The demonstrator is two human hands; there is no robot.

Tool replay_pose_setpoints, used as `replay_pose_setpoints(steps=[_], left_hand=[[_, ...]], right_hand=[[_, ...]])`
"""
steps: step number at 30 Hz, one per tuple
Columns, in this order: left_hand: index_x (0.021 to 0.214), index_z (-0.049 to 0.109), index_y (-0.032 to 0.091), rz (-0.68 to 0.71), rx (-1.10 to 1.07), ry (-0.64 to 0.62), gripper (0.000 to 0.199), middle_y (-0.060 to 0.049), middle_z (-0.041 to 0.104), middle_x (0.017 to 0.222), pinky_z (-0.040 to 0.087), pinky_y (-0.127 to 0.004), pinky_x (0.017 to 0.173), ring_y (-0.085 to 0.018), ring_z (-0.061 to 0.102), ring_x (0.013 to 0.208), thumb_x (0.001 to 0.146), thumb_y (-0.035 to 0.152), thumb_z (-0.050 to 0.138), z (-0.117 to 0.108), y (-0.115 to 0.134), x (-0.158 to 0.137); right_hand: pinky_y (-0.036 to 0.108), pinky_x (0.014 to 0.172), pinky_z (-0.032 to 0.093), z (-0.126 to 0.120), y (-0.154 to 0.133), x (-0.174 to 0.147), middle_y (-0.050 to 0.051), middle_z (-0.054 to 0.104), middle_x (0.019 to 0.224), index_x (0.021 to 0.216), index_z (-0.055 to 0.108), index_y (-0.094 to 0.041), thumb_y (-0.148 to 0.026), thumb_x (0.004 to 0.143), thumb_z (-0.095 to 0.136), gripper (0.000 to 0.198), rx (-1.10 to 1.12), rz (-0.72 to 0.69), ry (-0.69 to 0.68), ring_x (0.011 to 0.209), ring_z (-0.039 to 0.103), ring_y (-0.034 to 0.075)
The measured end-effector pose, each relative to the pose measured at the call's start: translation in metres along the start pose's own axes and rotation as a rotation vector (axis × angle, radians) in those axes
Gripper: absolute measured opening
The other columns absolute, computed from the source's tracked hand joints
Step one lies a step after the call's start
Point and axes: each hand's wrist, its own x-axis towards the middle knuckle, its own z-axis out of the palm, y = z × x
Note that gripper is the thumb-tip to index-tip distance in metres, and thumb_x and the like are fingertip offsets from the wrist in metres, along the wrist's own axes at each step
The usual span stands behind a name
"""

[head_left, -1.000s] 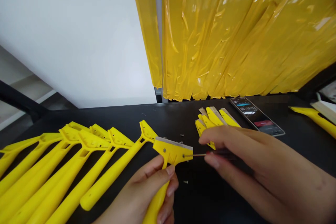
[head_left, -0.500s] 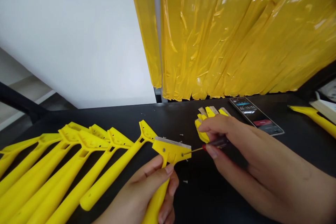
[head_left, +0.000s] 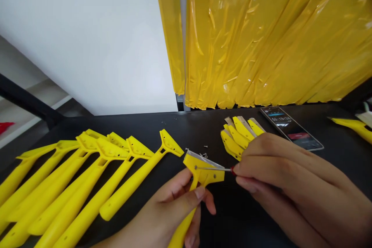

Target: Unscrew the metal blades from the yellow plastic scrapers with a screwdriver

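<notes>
L hand (head_left: 171,207): closed around handle of yel. scraper (head_left: 205,177), thumb pressed on neck just below head; held above dark bench (head_left: 200,128).
R hand (head_left: 287,186): screwdriver (head_left: 216,169) pinched btwn thumb & fingers; grip mostly hidden, red collar (head_left: 233,170) seen at fingertips.
Contact: screwdriver tip set at L screw (head_left: 195,167) of scraper head; exact seating too small to tell. R screw (head_left: 214,176) also in head, just below shaft.
Scraper pose: head tilted, metal blade (head_left: 203,157) along far edge; handle run down out of view.
Loose screws (head_left: 205,146): a few, lying on bench just beyond head; count unclear.
Yel. handles (head_left: 109,151): row on L side of bench, overlapping, heads pointed away; nearest one's head near scraper.
Yel. pcs w/ blades (head_left: 238,135): fanned pile on bench, partly hidden by R hand.
Phone (head_left: 292,128): laid flat beyond R hand, timer shown.
Far R: yel. tool (head_left: 351,126), cut off by frame.
Bkgd: white panel (head_left: 87,38) on L, wrinkled yel. sheeting (head_left: 261,38) on R.
</notes>
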Motion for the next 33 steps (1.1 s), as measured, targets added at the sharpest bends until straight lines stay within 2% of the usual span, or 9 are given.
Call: replay_pose_setpoints(steps=[5, 11, 16, 19, 23, 30, 33], left_hand=[[0.095, 0.062, 0.022, -0.022, 0.04, -0.013, 0.027, 0.004, 0.054, 0.054, 0.043, -0.024, 0.051, -0.012, 0.044, 0.046, 0.102, 0.047, 0.056, -0.0012, 0.0014, 0.0016], [0.092, 0.066, 0.02, -0.052, -0.015, 0.045, 0.031, 0.0, 0.061, 0.073, 0.041, -0.023, 0.052, -0.01, 0.044, 0.051, 0.1, 0.049, 0.057, 0.0003, -0.0003, 0.0006], [0.089, 0.065, 0.021, -0.101, -0.042, -0.024, 0.029, 0.0, 0.062, 0.072, 0.041, -0.024, 0.051, -0.009, 0.044, 0.047, 0.099, 0.046, 0.057, -0.0052, -0.0041, 0.0016], [0.09, 0.066, 0.021, -0.076, -0.039, -0.014, 0.03, 0.001, 0.059, 0.066, 0.042, -0.024, 0.051, -0.011, 0.045, 0.048, 0.1, 0.047, 0.056, -0.0053, -0.0017, 0.002], [0.091, 0.067, 0.02, -0.052, -0.046, 0.047, 0.035, -0.001, 0.062, 0.072, 0.041, -0.024, 0.051, -0.01, 0.044, 0.049, 0.102, 0.051, 0.054, -0.0008, 0.0019, -0.0004], [0.089, 0.069, 0.019, -0.059, -0.075, 0.062, 0.037, -0.001, 0.064, 0.074, 0.04, -0.023, 0.051, -0.009, 0.043, 0.048, 0.102, 0.051, 0.056, 0.0011, 0.0003, -0.0034], [0.09, 0.068, 0.02, -0.038, -0.08, 0.077, 0.036, -0.001, 0.064, 0.075, 0.039, -0.023, 0.051, -0.009, 0.042, 0.048, 0.101, 0.051, 0.057, 0.0009, 0.0018, -0.0017]], right_hand=[[0.029, 0.069, 0.055, 0.0018, 0.0024, -0.0038, 0.002, 0.069, 0.081, 0.095, 0.063, -0.019, -0.005, 0.098, 0.06, 0.015, -0.046, -0.021, -0.05, 0.072, 0.062, 0.014], [0.027, 0.073, 0.056, -0.001, 0.0015, -0.0049, 0.001, 0.075, 0.087, 0.1, 0.067, -0.019, -0.009, 0.1, 0.061, 0.012, -0.064, 0.037, -0.007, 0.074, 0.065, 0.013], [0.028, 0.074, 0.056, -0.0009, -0.0006, -0.0049, 0.001, 0.076, 0.089, 0.101, 0.067, -0.019, -0.007, 0.1, 0.06, 0.014, -0.044, 0.016, 0.011, 0.076, 0.068, 0.014], [0.029, 0.071, 0.055, 0.0005, -0.0001, -0.0053, 0.002, 0.073, 0.085, 0.1, 0.066, -0.019, -0.007, 0.1, 0.059, 0.013, -0.054, 0.003, -0.024, 0.074, 0.066, 0.015], [0.031, 0.066, 0.052, 0.0014, 0.0028, -0.006, 0.003, 0.071, 0.08, 0.103, 0.067, -0.016, -0.004, 0.099, 0.057, 0.015, -0.085, -0.025, -0.064, 0.07, 0.064, 0.015], [0.034, 0.072, 0.055, 0.0009, 0.0043, -0.0048, 0.005, 0.075, 0.087, 0.105, 0.066, -0.016, -0.002, 0.097, 0.055, 0.021, -0.101, -0.01, -0.076, 0.076, 0.069, 0.018], [0.034, 0.07, 0.055, 0.0003, 0.0035, -0.0041, 0.005, 0.074, 0.085, 0.107, 0.067, -0.015, -0.001, 0.096, 0.055, 0.021, -0.104, -0.025, -0.073, 0.073, 0.069, 0.018]])
